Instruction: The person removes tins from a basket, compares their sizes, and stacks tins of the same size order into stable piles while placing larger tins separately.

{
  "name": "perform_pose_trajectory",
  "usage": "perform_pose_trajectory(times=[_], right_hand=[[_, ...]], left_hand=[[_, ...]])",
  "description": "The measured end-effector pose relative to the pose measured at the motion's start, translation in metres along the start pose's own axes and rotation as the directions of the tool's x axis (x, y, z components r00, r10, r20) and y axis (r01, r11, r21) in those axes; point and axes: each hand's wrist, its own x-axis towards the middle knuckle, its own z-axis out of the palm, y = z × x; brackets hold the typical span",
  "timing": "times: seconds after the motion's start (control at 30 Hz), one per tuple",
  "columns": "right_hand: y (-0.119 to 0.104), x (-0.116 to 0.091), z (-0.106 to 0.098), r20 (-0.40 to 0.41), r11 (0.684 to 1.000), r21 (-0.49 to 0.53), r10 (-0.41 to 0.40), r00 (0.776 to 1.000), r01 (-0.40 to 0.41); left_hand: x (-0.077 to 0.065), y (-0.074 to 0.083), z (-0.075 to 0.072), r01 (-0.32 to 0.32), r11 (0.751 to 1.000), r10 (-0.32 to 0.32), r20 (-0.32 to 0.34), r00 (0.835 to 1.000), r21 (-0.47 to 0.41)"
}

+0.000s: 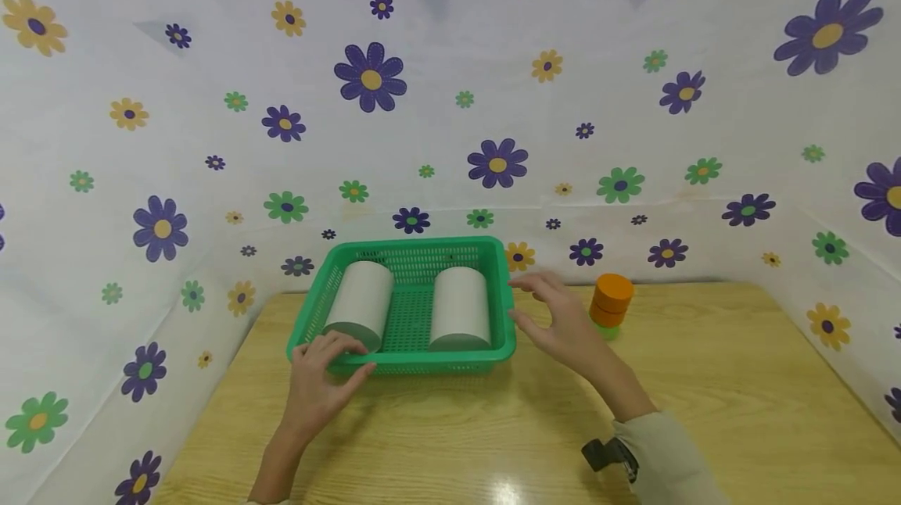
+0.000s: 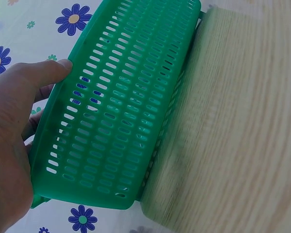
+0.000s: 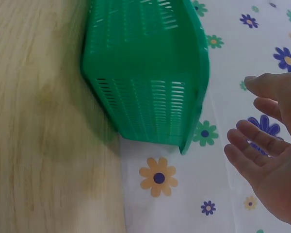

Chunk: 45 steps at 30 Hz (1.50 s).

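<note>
A green plastic basket (image 1: 408,360) with slotted walls stands on the wooden table. Two thick white cylinders lie inside it, one along the left side (image 1: 362,294) and one toward the right (image 1: 460,306). At the front left corner my left hand (image 1: 320,380) holds the rim, its thumb on the near side and fingers reaching over; the left wrist view shows the thumb on the basket edge (image 2: 58,97). My right hand (image 1: 563,329) is beside the basket's right wall, fingers spread. In the right wrist view that hand (image 3: 271,145) is apart from the rim and holds nothing.
An orange stack with a green base (image 1: 611,302) stands on the table behind my right hand. Flower-printed white cloth (image 1: 436,130) rises behind the table and along both sides. A dark strap (image 1: 608,456) is at the right sleeve.
</note>
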Motion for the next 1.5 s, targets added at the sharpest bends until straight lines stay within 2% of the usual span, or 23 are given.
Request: perform_pose_trajectory(times=[0.27,0.5,0.73,0.83,0.93,1.13,1.27,1.4,1.5], right_hand=[[-0.002,0.014,0.014,0.100,0.998,-0.014,0.056,0.993,-0.055],[-0.005,0.027,0.026,0.186,0.999,-0.028,0.048,0.981,-0.043],[-0.009,0.042,0.034,0.263,0.996,-0.090,0.045,0.964,-0.022],[-0.008,0.052,0.037,0.307,0.993,-0.119,0.055,0.950,-0.019],[-0.007,0.062,0.039,0.353,0.987,-0.155,0.098,0.930,-0.045],[-0.010,0.076,0.042,0.433,0.969,-0.219,0.198,0.879,-0.111],[-0.013,0.080,0.044,0.470,0.961,-0.239,0.238,0.850,-0.136],[-0.012,0.082,0.051,0.481,0.957,-0.250,0.255,0.839,-0.147],[-0.009,0.083,0.057,0.475,0.955,-0.247,0.265,0.839,-0.162]], left_hand=[[0.002,0.000,-0.003,0.009,1.000,-0.009,-0.002,1.000,0.006],[-0.001,0.001,-0.003,0.019,1.000,-0.019,0.001,1.000,-0.002],[0.001,-0.002,-0.002,0.006,1.000,-0.006,-0.002,1.000,0.004],[0.001,-0.003,-0.001,0.006,1.000,-0.006,0.000,1.000,0.002],[0.001,-0.002,-0.001,0.010,1.000,-0.010,0.005,1.000,-0.005],[0.001,0.000,-0.001,0.008,1.000,-0.008,0.000,1.000,-0.008],[0.000,-0.001,0.000,0.003,1.000,-0.003,0.000,1.000,-0.011],[0.000,-0.002,0.001,-0.002,1.000,0.002,0.001,1.000,-0.012],[0.000,-0.001,0.000,0.005,1.000,-0.005,0.003,1.000,-0.010]])
